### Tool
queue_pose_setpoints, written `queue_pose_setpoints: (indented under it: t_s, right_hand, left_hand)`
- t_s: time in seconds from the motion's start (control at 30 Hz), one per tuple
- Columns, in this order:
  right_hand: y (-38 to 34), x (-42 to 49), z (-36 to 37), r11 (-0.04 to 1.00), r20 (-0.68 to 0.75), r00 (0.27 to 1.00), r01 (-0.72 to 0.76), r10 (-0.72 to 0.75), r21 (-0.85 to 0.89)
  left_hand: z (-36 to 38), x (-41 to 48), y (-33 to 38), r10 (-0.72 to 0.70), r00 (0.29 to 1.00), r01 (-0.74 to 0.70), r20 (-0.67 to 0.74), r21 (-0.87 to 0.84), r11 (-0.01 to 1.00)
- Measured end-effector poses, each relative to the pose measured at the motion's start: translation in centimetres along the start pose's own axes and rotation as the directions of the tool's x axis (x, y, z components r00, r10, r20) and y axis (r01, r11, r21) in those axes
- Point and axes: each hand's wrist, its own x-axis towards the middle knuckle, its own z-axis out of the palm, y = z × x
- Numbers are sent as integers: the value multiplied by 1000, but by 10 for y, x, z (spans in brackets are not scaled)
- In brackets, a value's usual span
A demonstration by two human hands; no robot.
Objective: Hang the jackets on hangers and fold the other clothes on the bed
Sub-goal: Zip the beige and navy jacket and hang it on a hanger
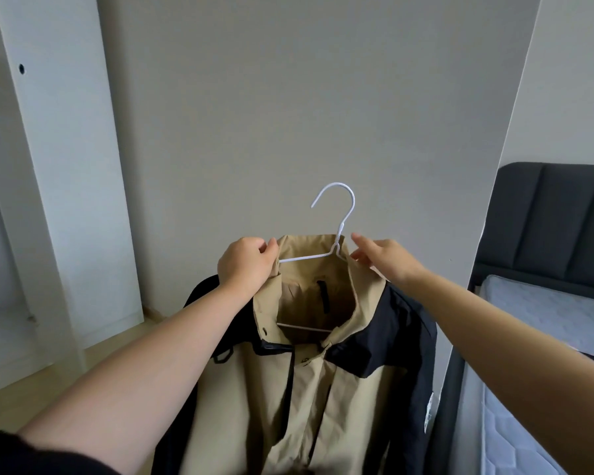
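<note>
Tan-and-black jacket (288, 389), hem cut off, held up left of the bed (546, 303), hiding most of a white wire hanger (306, 257). Left hand (244, 265) grips the collar; right hand (384, 258) at the collar, grasp unclear.

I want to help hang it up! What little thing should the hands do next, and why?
Probably straighten the collar of the jacket around the hanger: the left hand grips one side, the right hand is at the other, and the hook is free.

Soft dim daylight, wide-angle edge distortion
</note>
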Motion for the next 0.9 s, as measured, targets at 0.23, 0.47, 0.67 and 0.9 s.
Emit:
queue_pose_setpoints:
  t_s: [0.23,0.47,0.67,0.9]
  right_hand:
    - [-10,-6,5,898,-158,987,-36,-38,-438]
    - [1,-3,-18,645,155,880,-440,450,625]
    - [24,0,-9,390,281,817,-505,503,770]
    - [25,3,-20,652,90,974,-69,208,-755]
  left_hand:
    - [6,-2,6,-19,1000,19,5,19,1000]
    - [5,0,-5,-74,997,74,16,-19,997]
    - [1,1,-7,-80,997,81,23,-69,994]
    - [0,-8,0,40,994,-28,99,-123,992]
